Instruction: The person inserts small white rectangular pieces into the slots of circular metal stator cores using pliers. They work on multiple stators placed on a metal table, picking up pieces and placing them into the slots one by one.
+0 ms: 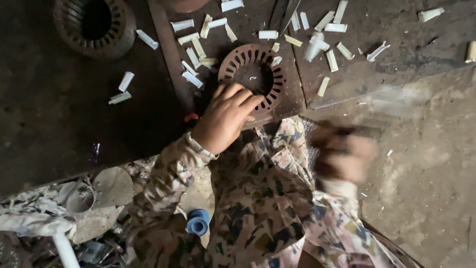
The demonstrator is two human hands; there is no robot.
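A round, rusty slotted metal core (pixel 255 74) with a ring of slots sits on a dark metal bench (pixel 64 119). My left hand (pixel 225 116) rests on its near left rim, fingers curled over the edge. My right hand (pixel 342 154) is below the bench edge at the right, blurred with motion; something dark shows at it, but I cannot tell whether it holds anything. Both sleeves have a camouflage pattern.
Several short white paper strips (pixel 193 47) lie scattered on the bench around the core. A second, larger slotted core (pixel 94 25) stands at the far left. A blue spool (pixel 198 222) lies on the floor among scrap; bare concrete floor (pixel 426 164) is at the right.
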